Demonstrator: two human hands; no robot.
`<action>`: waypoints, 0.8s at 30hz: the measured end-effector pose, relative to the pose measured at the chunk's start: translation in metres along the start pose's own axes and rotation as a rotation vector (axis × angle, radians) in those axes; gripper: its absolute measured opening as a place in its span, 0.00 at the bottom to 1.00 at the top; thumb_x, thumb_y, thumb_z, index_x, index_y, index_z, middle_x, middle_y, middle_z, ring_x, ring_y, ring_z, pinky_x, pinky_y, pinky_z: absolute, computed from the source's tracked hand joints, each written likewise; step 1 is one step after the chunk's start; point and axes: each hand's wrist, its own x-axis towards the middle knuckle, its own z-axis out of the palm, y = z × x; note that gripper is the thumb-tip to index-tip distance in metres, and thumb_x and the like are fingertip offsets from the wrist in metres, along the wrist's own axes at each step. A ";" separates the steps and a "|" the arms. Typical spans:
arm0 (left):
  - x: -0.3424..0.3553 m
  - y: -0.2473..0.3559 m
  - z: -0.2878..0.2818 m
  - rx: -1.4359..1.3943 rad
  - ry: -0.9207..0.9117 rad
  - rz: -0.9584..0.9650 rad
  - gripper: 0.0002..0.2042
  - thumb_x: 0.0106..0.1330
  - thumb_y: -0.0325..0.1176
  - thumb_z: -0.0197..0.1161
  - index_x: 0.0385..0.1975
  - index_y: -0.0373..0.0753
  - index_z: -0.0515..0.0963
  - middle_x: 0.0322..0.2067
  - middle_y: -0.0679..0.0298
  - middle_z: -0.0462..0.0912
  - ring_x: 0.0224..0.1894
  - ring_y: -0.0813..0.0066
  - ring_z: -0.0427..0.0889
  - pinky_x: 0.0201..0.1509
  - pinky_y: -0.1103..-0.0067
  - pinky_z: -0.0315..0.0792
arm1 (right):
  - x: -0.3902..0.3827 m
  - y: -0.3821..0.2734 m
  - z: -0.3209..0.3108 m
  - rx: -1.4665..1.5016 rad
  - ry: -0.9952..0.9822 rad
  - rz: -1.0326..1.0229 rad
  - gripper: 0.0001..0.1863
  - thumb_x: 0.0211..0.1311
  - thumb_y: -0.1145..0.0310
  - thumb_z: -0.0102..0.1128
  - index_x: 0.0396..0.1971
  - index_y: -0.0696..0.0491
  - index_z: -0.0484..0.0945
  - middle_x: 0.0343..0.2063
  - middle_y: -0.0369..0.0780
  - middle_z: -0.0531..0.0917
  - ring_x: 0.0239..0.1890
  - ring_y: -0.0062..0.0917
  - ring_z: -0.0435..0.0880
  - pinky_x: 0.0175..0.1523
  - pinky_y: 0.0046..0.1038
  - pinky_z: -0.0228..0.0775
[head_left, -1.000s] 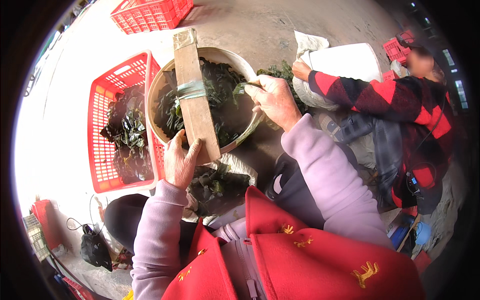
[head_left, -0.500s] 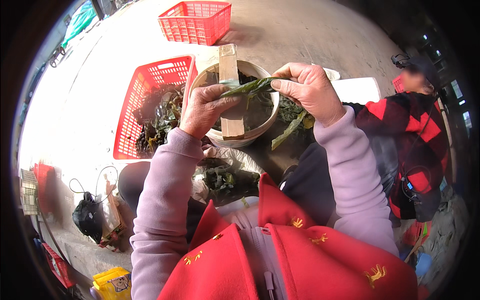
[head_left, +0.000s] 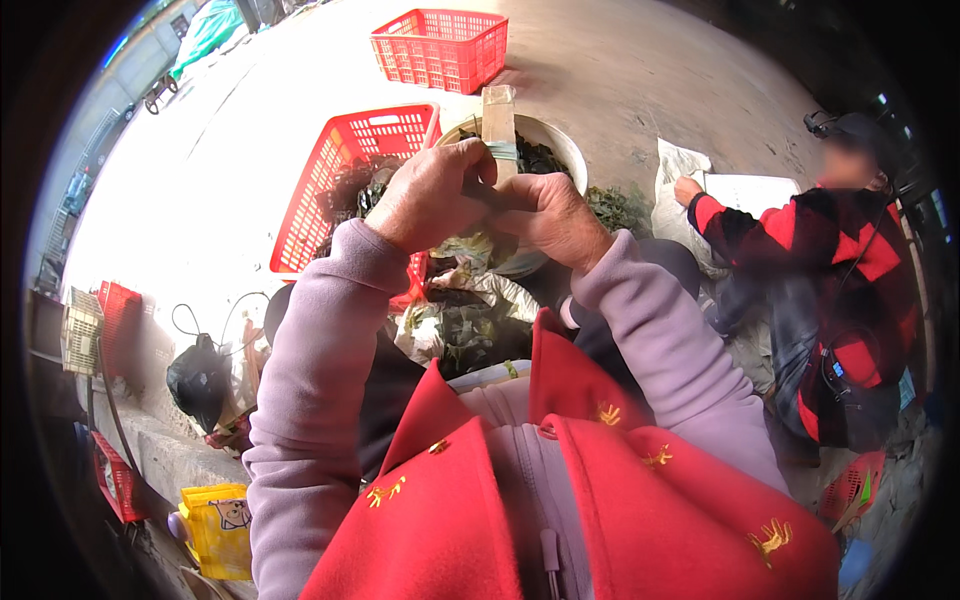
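My left hand (head_left: 430,195) and my right hand (head_left: 555,222) meet in front of me, fingers closed on a dark green leafy strip (head_left: 486,193) that looks like seaweed. Most of the strip is hidden by my fingers, and paler green leaf shows just below them. Behind my hands stands a white bucket (head_left: 572,148) with dark leaves in it. A wooden board (head_left: 498,108) with a band wrapped round it lies across its top. To the left, a red plastic basket (head_left: 318,195) holds more dark leaves (head_left: 350,190).
Dark leaves (head_left: 475,330) lie on a white sack near my lap. A second red basket (head_left: 440,60) stands farther back. At right sits a person in a red-and-black top (head_left: 810,225), one hand by a white sack (head_left: 665,200). A black bag (head_left: 197,380) and yellow bag (head_left: 218,530) are at left.
My hands have come together, the right moving left and down; the strip stretched between them is now mostly covered. The view has shifted, showing more of the person at right.
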 end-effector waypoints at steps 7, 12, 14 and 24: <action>-0.033 -0.036 0.027 -0.837 0.246 -0.626 0.19 0.61 0.46 0.57 0.41 0.35 0.75 0.30 0.65 0.79 0.33 0.76 0.77 0.36 0.82 0.69 | -0.006 0.025 0.009 0.348 0.119 0.096 0.07 0.56 0.77 0.51 0.32 0.62 0.78 0.24 0.37 0.81 0.23 0.17 0.78 0.32 0.18 0.71; -0.025 -0.038 0.069 -1.014 0.204 -0.457 0.10 0.61 0.34 0.58 0.36 0.34 0.75 0.27 0.61 0.80 0.26 0.76 0.78 0.32 0.83 0.72 | -0.011 0.044 -0.007 0.471 0.101 0.141 0.09 0.55 0.74 0.50 0.32 0.61 0.78 0.26 0.37 0.81 0.23 0.16 0.77 0.31 0.17 0.70; -0.019 -0.037 0.066 -1.026 0.286 -0.361 0.03 0.59 0.25 0.58 0.31 0.34 0.75 0.27 0.60 0.81 0.27 0.77 0.79 0.34 0.83 0.74 | -0.012 0.050 -0.016 0.480 0.097 0.176 0.10 0.55 0.72 0.50 0.32 0.61 0.78 0.25 0.37 0.81 0.22 0.15 0.77 0.30 0.16 0.69; -0.024 -0.095 -0.009 -0.555 0.280 -0.512 0.04 0.58 0.26 0.59 0.30 0.33 0.79 0.16 0.72 0.73 0.15 0.90 0.65 0.17 0.91 0.56 | -0.007 0.029 -0.069 0.011 0.000 0.339 0.09 0.58 0.67 0.59 0.28 0.58 0.81 0.17 0.30 0.77 0.14 0.07 0.65 0.19 0.13 0.51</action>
